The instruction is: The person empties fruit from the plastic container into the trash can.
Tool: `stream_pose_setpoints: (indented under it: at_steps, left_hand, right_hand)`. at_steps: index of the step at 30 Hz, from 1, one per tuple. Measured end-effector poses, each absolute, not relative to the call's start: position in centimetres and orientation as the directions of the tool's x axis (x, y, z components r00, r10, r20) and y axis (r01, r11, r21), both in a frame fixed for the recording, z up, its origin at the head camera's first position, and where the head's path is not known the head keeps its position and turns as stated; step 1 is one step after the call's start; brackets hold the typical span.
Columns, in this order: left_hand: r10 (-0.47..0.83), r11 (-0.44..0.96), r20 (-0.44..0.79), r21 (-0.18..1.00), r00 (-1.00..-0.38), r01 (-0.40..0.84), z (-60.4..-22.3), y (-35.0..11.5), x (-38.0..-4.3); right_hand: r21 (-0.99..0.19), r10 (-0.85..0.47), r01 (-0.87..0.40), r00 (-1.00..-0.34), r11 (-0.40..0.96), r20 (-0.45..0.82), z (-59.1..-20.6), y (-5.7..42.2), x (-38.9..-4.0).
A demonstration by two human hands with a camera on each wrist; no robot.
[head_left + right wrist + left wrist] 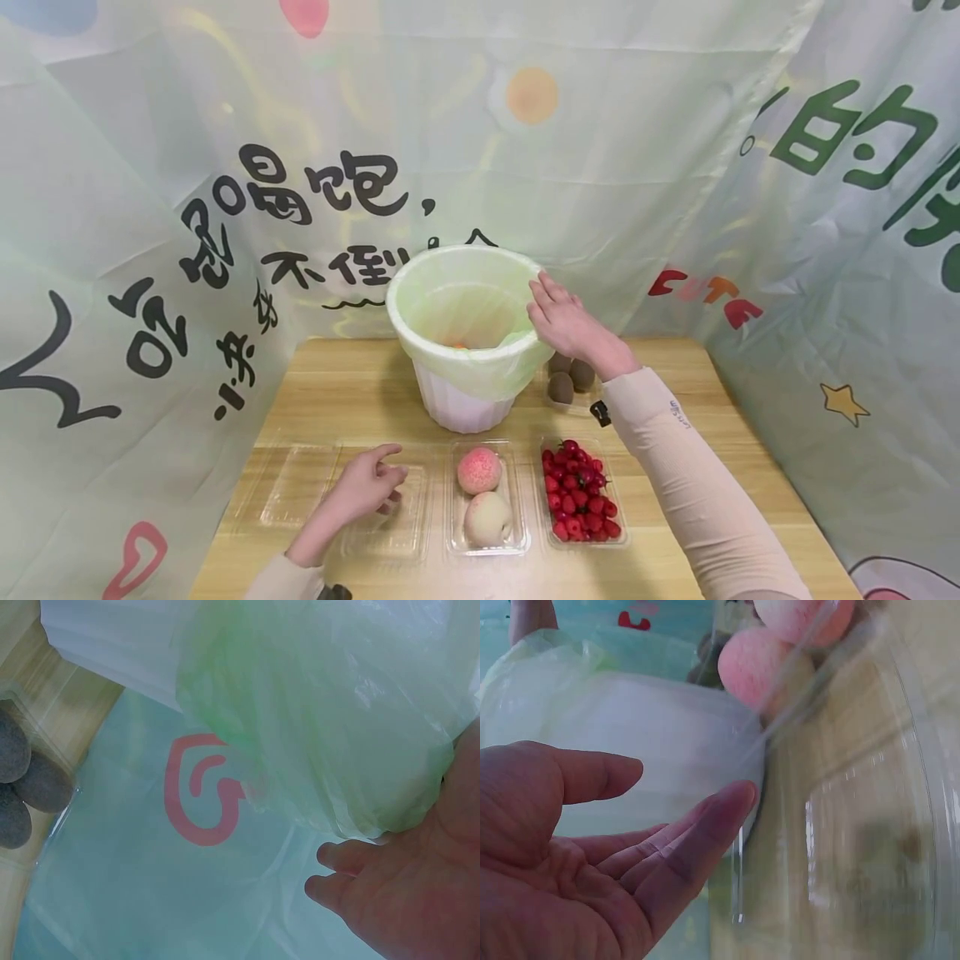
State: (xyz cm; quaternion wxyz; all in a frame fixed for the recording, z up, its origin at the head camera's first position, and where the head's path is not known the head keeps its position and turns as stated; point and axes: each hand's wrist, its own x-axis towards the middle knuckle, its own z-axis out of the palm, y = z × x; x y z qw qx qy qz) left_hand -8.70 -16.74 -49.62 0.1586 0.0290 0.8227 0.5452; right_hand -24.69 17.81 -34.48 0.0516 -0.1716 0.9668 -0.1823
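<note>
White bin [450, 392] stands upright on the far half of the wooden table [345, 367], green liner [487, 367] folded over its rim; something orange [459, 345] shows low inside; right hand [566, 323] is at the rim's right side, fingers straight, seemingly lying against the liner with no pinch visible; left hand [365, 483] hovers by a clear container [390, 546], fingers loosely bent, grasping nothing; whether its fingertips touch plastic, cannot tell. Main risk, as judged: a sideways push on the rim could tip the bin, base narrower than mouth, likely light; a drag inward could pull the liner's fold off the rim and into the mouth; lowering the right forearm could catch the berries [581, 496] in their box, or the hand the dark round fruits [560, 387] just beside the bin; a careless left-hand sweep could slide the thin container into the peaches' box [459, 546], setting the peaches [480, 471] rolling.
</note>
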Motion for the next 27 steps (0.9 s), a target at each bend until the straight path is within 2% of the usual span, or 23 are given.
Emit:
stream_pose_setpoints:
  at_steps: [5, 11, 19, 27]
  left_hand:
    - [0.277, 0.338, -0.239, 0.931, -0.931, -0.138, -50.2, -15.0, -9.1]
    - [0.283, 0.303, -0.247, 0.94, -0.927, -0.158, -51.4, -12.9, -9.6]
    - [0.313, 0.327, -0.247, 0.935, -0.917, -0.14, -52.4, -10.7, -9.8]
    - [0.291, 0.382, -0.258, 0.914, -0.921, -0.135, -52.8, -9.8, -10.0]
  right_hand:
    - [-0.378, -0.351, -0.314, -0.936, 0.871, -0.029, -34.5, 17.8, -24.7]
    - [-0.378, -0.353, -0.318, -0.935, 0.87, -0.027, -34.5, 17.8, -24.7]
    - [-0.373, -0.356, -0.32, -0.934, 0.871, -0.031, -34.5, 17.9, -24.7]
    - [-0.376, -0.357, -0.32, -0.934, 0.87, -0.031, -34.5, 17.8, -24.7]
